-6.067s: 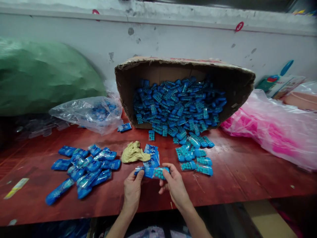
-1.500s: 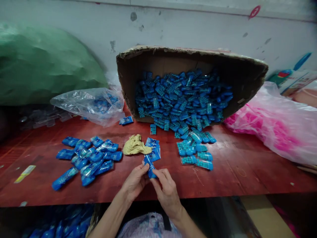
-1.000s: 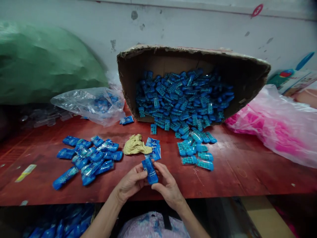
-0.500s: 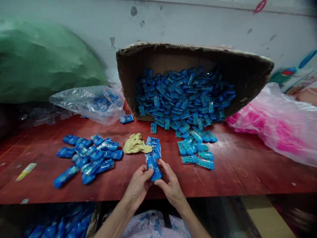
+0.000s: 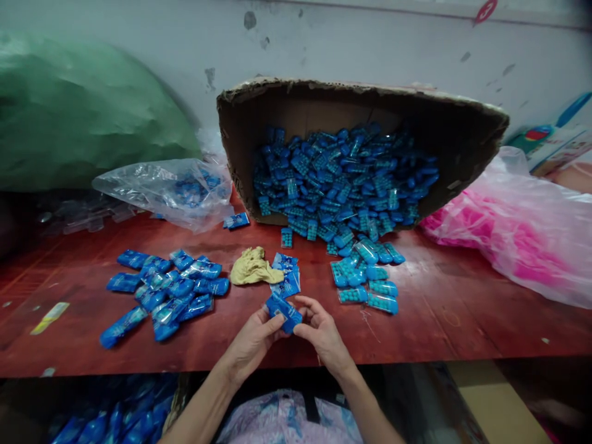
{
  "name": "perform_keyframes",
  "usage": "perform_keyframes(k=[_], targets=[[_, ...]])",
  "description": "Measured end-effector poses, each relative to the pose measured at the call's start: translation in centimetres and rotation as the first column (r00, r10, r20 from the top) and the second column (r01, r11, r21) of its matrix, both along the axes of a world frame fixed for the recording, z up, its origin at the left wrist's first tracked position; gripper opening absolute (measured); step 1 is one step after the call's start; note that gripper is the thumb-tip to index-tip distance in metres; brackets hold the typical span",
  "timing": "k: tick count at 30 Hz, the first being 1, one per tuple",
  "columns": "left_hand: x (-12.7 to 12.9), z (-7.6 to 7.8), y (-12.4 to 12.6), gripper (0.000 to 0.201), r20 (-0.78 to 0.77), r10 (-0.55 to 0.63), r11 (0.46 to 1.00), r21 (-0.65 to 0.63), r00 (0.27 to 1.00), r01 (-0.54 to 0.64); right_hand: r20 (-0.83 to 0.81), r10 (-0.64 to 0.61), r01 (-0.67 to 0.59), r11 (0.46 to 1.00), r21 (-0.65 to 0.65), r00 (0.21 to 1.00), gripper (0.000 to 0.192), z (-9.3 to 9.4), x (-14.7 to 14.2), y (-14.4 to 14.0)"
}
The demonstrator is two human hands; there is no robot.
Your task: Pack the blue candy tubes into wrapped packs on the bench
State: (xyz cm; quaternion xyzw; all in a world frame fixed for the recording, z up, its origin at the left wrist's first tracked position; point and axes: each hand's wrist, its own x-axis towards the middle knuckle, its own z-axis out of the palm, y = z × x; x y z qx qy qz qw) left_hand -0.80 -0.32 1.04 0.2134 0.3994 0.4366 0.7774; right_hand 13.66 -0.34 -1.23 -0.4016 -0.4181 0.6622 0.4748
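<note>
Left hand and right hand both pinching one blue packet, held between them just above the near edge of the red table. Just beyond, a yellow cloth and empty wrappers. Left, a heap of packed packets; far, a tipped cardboard box spilling blue packs.

The scene is lit softly and evenly from above, with pale glare on the red table and the clear bag, deep shadow under the table edge, and straight lines bent and blurred toward the corners.
</note>
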Motion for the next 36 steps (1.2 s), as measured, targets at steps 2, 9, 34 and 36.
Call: perform_keyframes(k=[2,9,34,36], targets=[[0.3,0.0,-0.2,0.022,0.000,0.058,0.998,-0.005,0.998,-0.058,0.052,-0.020,0.017,0.999,0.049,0.998,0.044,-0.4,-0.1,-0.1],[2.2,-0.2,-0.8,0.024,-0.093,0.224,0.961,-0.146,0.970,-0.236,0.468,-0.187,0.063,0.961,0.268,0.864,0.047,-1.3,-0.1,-1.0],[0.7,-0.5,-1.1,0.025,-0.028,0.114,0.984,-0.134,0.993,-0.117,0.158,0.031,-0.043,0.996,0.074,0.987,0.038,-1.0,-0.7,-0.4],[0.3,-0.4,-0.9,0.023,-0.017,0.075,0.988,-0.137,0.997,-0.077,0.104,0.051,-0.058,0.997,0.059,0.993,0.035,-1.1,-0.8,-0.4]])
